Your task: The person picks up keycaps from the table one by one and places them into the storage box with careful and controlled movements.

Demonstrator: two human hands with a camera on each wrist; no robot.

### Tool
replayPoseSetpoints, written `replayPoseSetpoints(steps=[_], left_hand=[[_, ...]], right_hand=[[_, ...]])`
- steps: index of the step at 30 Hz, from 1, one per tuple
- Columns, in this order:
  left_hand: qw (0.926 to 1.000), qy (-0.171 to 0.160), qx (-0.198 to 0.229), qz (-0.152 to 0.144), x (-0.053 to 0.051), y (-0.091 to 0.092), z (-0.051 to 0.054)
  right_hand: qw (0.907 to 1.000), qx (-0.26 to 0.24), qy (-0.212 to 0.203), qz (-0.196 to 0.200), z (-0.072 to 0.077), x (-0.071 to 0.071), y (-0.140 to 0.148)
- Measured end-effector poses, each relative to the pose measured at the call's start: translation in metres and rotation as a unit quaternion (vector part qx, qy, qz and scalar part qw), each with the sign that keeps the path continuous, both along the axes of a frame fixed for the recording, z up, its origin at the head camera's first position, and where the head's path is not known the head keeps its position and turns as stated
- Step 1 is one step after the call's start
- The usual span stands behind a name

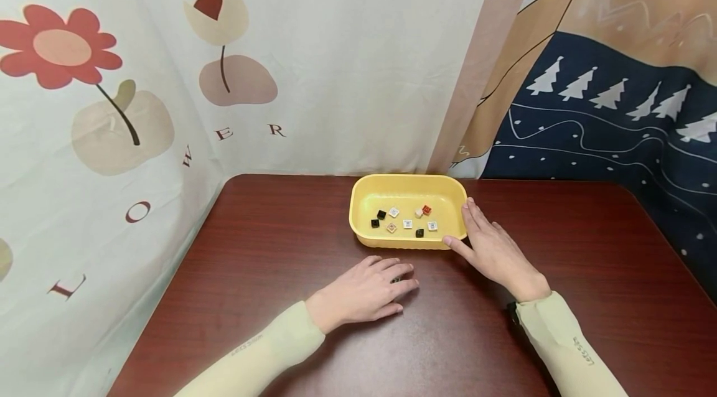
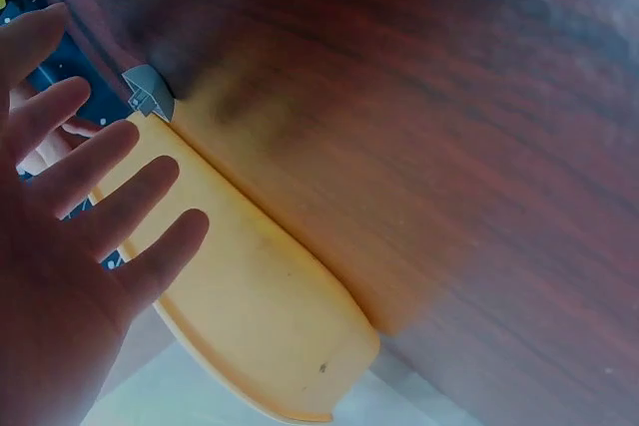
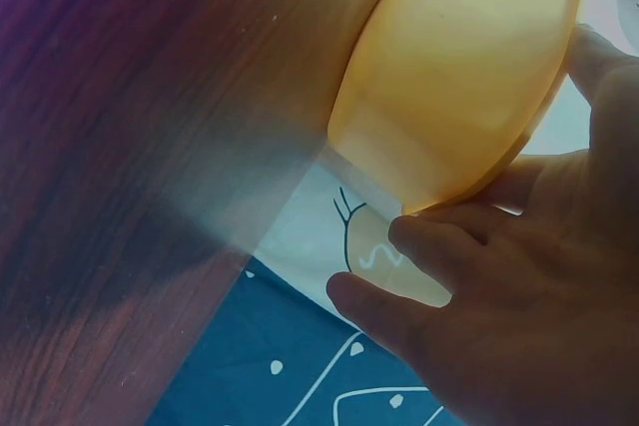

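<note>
A shallow yellow plastic tub (image 1: 409, 244) stands at the back of the table. Several small keycaps (image 1: 407, 224), white, black, red and beige, lie scattered on its floor. My right hand (image 1: 495, 254) rests at the tub's front right corner, thumb on the front rim and straight fingers along the right side. Before the tub, my left hand (image 1: 364, 290) hovers palm down with fingers spread and relaxed. A grey keycap (image 2: 150, 93), its underside stem showing, appears beyond the left fingertips; in the head view the fingers mostly hide it.
The dark red wooden table (image 1: 257, 241) ends at a back edge just behind the tub. A white curtain (image 1: 347, 73) with printed flowers and a navy cloth (image 1: 594, 117) with printed trees hang close behind it.
</note>
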State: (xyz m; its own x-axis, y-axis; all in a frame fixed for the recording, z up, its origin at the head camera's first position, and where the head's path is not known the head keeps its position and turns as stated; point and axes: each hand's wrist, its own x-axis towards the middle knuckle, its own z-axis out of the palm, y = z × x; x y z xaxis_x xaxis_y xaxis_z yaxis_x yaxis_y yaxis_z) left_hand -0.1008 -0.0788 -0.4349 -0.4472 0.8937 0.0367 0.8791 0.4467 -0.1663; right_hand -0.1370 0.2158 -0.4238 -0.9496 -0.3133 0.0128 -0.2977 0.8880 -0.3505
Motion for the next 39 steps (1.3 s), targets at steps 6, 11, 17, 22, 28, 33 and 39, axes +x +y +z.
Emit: replayPoseSetpoints(steps=[6, 11, 17, 22, 28, 33, 39], left_hand=[[0.9998, 0.003, -0.018, 0.005, 0.0000, 0.0004, -0.0019], [0.9991, 0.027, -0.034, -0.003, 0.0003, -0.0004, -0.0014], [0.9987, 0.032, -0.038, -0.007, 0.0011, -0.0014, 0.0009], [0.9984, 0.044, -0.029, -0.017, 0.0018, -0.0023, 0.0011], [0.9985, 0.045, -0.016, -0.024, 0.0018, -0.0039, -0.0003], [0.9983, 0.049, -0.011, -0.029, 0.0021, -0.0045, -0.0001], [0.9981, 0.051, -0.019, -0.028, 0.0023, -0.0048, -0.0002]], right_hand=[[1.0000, -0.003, 0.001, 0.002, 0.0002, 0.0005, 0.0000], [1.0000, -0.001, 0.004, 0.003, 0.0005, 0.0006, -0.0001], [1.0000, -0.002, -0.001, -0.001, 0.0006, 0.0005, 0.0001], [1.0000, 0.000, -0.005, -0.001, 0.0001, 0.0001, 0.0004], [1.0000, 0.001, -0.008, -0.002, 0.0003, -0.0005, 0.0010], [1.0000, 0.000, -0.009, -0.002, 0.0007, -0.0004, 0.0008], [0.9999, -0.001, -0.010, -0.002, 0.0005, -0.0002, 0.0004]])
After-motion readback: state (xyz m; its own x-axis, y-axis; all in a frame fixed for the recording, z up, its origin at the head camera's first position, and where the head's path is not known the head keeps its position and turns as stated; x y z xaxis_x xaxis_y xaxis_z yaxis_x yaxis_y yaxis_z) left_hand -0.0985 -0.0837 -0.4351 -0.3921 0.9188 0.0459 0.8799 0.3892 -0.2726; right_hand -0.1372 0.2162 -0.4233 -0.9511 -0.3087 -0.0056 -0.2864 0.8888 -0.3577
